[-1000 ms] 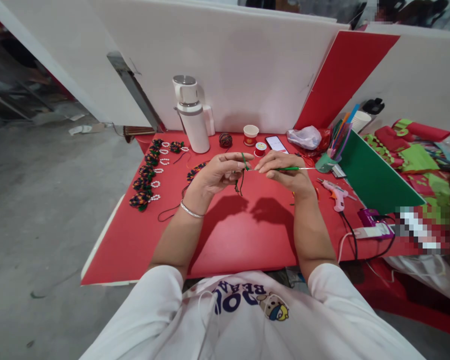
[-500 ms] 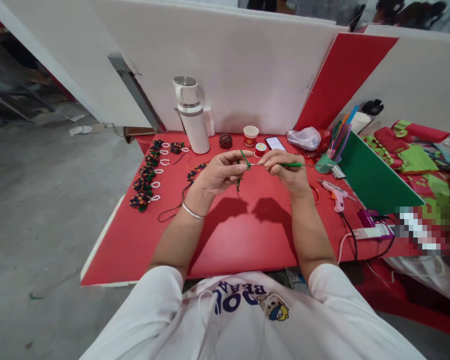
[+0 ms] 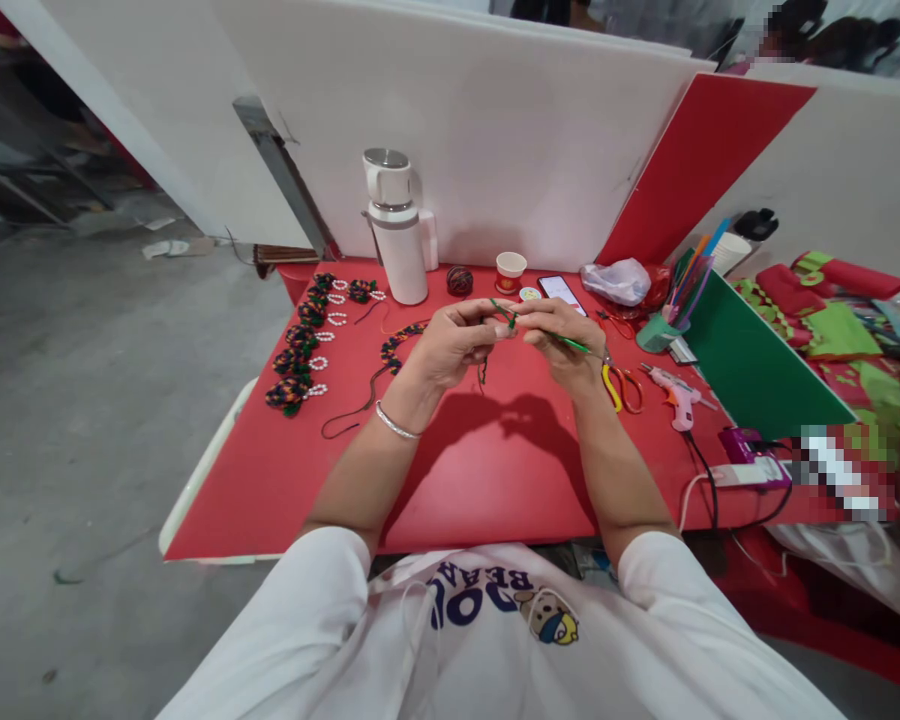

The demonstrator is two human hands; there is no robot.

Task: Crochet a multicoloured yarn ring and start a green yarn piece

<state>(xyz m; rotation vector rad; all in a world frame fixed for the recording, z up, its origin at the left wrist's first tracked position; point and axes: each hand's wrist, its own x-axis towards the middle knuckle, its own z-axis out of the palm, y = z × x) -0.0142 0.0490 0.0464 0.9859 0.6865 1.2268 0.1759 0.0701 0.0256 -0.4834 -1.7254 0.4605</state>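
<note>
Over the red table [image 3: 465, 480], my left hand [image 3: 454, 345] pinches dark green yarn [image 3: 511, 321], with a short tail hanging under its fingers. My right hand [image 3: 565, 340] is closed on a crochet hook with a green handle [image 3: 570, 343]; its tip is hidden at the yarn, and the fingertips of both hands nearly meet. A multicoloured crocheted strip [image 3: 391, 345] lies left of my left hand. Farther left is a column of dark multicoloured pieces [image 3: 289, 390] with white bead loops [image 3: 317, 390].
Behind my hands stand a white flask [image 3: 403, 250], a yarn ball [image 3: 460, 281], a paper cup [image 3: 510, 270] and a phone [image 3: 562, 293]. On the right are yellow-and-orange-handled pliers [image 3: 630, 390], a pink glue gun [image 3: 677, 395], a pen holder [image 3: 656, 330] and a green divider [image 3: 772, 350].
My right hand has come closer to my left, and the hook's shaft no longer shows between them. The pliers are more exposed. The whole view has shifted slightly.
</note>
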